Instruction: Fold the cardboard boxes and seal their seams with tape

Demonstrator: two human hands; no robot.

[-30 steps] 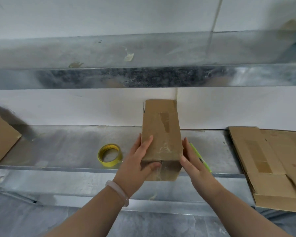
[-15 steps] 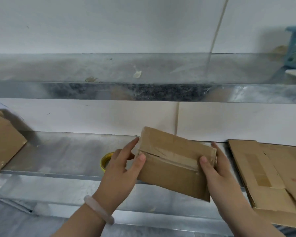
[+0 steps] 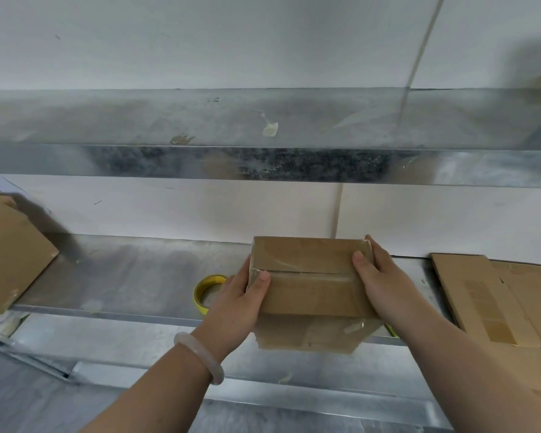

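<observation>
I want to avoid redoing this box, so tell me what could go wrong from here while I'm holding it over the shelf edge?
The box is held only by the left hand and right hand at its ends, partly past the shelf edge; it might slip and fall. The tape over its top seam looks wrinkled, so it may lift. The tape roll sits close by the left hand and could get knocked off.

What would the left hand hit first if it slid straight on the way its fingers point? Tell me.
The left hand already grips the cardboard box: its fingers point up and right, against the box's left end. The box itself blocks it at once. The tape roll lies beside the hand, seemingly out of that line.
</observation>
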